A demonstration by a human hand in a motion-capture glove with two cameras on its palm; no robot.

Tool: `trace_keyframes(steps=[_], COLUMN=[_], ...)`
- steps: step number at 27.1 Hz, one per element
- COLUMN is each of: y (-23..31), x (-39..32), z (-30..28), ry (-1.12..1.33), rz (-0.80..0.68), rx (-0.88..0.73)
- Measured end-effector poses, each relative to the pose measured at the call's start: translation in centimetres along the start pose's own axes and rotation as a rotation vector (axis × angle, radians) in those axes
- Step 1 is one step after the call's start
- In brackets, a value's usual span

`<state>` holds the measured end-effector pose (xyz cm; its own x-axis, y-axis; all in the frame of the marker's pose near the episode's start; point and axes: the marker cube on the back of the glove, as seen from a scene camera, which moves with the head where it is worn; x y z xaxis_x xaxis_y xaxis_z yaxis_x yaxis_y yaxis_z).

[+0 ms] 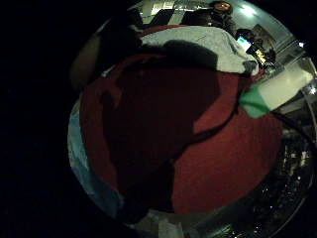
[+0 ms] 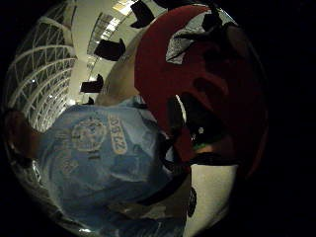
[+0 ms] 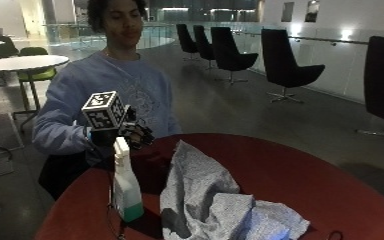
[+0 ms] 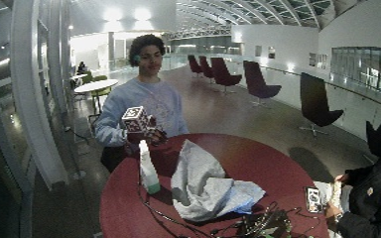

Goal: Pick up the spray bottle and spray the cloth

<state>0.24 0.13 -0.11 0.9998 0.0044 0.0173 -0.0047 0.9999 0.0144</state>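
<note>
Large public atrium or lounge hall

Dark swivel chairs (image 3: 282, 62) line the glass railing (image 3: 338, 60) at upper right; round white café table (image 3: 22, 62) at upper left; arched glazed roof (image 4: 270, 12) at the top; polished floor (image 3: 245, 107).

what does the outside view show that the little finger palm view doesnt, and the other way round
Only the outside view shows the gloved right hand raised above the table behind the spray bottle, not touching it, and the bottle standing upright with its whole white body. Only the little finger side palm view shows the table's red top from above with the hand's shadow across it. Both show the grey cloth lying on the red table beside the bottle's green base.
</note>
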Motion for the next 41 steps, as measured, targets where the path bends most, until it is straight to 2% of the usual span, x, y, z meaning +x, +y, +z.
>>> trace_keyframes(steps=[4,9,16,18,25,29,33,38,41], y=[0.3,0.7,2.7,3.3,3.8,3.5,2.7,1.1,-0.5], x=[0.0,0.3,2.1,2.7,4.1,6.3,9.5,12.9,15.0], z=[-0.2,-1.2,-2.7,-2.7,-3.2,-4.2,-5.0,-5.8,-5.6], ry=[-0.112,-0.452,-1.059,-1.139,-1.086,-0.998,-0.860,-0.802,-0.756], rz=[0.016,0.022,0.101,0.130,0.213,0.302,0.276,0.466,0.523], rx=[0.024,0.099,0.359,0.416,0.510,0.631,0.789,0.758,0.755])
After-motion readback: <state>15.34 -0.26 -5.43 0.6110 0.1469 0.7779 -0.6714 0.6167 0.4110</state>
